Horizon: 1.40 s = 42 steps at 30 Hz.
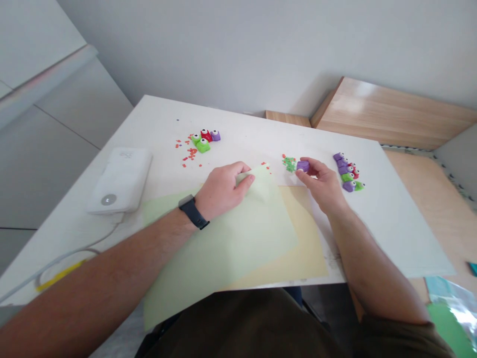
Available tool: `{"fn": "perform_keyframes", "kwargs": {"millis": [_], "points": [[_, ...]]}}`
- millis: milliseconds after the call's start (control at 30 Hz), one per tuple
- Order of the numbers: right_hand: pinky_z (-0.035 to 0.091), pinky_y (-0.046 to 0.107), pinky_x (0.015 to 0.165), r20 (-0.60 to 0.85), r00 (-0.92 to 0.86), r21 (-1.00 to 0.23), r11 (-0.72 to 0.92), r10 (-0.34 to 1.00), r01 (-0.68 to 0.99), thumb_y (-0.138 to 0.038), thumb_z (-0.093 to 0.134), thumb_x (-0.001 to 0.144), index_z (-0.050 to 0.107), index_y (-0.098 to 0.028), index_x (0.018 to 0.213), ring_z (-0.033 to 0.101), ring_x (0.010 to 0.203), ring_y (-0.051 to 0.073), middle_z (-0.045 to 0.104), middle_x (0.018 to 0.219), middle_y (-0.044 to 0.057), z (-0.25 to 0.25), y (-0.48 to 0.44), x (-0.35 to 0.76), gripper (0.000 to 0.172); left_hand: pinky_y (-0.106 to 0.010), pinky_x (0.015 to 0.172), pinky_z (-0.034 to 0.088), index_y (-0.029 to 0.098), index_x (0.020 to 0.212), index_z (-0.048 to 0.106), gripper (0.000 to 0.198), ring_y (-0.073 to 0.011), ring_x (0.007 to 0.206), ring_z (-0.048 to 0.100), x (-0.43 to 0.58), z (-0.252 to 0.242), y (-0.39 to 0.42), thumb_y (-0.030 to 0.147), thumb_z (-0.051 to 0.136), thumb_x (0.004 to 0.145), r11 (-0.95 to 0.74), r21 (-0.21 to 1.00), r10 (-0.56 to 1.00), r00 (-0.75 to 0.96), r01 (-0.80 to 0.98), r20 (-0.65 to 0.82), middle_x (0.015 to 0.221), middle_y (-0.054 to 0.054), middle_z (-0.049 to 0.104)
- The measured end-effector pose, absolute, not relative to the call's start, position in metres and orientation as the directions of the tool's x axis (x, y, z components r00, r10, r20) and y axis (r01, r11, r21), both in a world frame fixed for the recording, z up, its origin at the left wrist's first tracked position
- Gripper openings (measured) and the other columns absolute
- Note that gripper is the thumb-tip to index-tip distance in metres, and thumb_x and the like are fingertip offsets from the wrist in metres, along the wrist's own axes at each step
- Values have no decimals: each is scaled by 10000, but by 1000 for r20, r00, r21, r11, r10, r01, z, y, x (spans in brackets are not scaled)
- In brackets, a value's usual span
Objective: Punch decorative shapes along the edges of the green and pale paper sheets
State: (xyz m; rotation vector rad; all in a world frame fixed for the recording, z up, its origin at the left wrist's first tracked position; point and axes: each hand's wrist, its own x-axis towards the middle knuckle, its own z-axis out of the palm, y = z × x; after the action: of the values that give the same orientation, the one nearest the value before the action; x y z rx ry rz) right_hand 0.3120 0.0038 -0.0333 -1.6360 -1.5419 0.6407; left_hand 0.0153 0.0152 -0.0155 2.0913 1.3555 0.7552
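Observation:
My left hand (226,190), a dark watch on its wrist, pinches the far edge of a pale green paper sheet (238,238) between thumb and fingers. A purple paper punch (302,166) is held in the fingertips of my right hand (323,185), to the right of the sheet's raised corner and apart from it. Just left of this punch lies a small pile of green cut-outs (289,164) with a few orange ones. A few more orange-red cut-outs (265,164) are by the sheet's far corner. Under the green sheet, a pale yellow sheet (303,248) shows.
Several green, red and purple punches (203,144) stand at the back left, near scattered orange-red cut-outs (191,154). Another group of punches (346,171) is to the right. A white power bank (124,179) with a cable (89,246) lies at the left. Wooden panels (391,107) are behind.

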Motion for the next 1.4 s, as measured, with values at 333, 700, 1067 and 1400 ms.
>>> {"fn": "perform_keyframes", "kwargs": {"millis": [333,700,1067,1400], "points": [[588,358,701,372,126,-658,165,920,734,-309,704,871,706,-235,1331,667,925,215,665,1212,104,-33,2,316,466,-309,631,373,191,1024,726,297,-164,625,530,15,-15,16,443,576,980,-357,699,923,349,620,163,743,-2,687],[589,383,709,370,123,-593,133,921,794,-317,682,855,699,-216,1320,715,906,232,717,1198,116,-39,3,322,477,-306,612,352,198,1003,726,271,-162,609,509,16,-12,14,422,577,976,-353,706,925,345,615,162,715,4,665],[592,397,771,275,182,-654,45,944,755,-298,690,826,695,-208,1270,712,826,224,778,1033,87,-37,3,322,453,-304,612,363,198,1018,725,278,-161,609,519,16,-14,15,429,578,970,-359,700,922,348,617,166,733,-1,683],[607,397,799,268,195,-689,46,944,724,-336,687,850,695,-205,1333,727,859,227,787,1068,99,-39,5,324,500,-312,635,377,200,1020,724,291,-173,627,543,15,-15,15,442,568,978,-356,701,922,353,618,157,709,2,667]]}}
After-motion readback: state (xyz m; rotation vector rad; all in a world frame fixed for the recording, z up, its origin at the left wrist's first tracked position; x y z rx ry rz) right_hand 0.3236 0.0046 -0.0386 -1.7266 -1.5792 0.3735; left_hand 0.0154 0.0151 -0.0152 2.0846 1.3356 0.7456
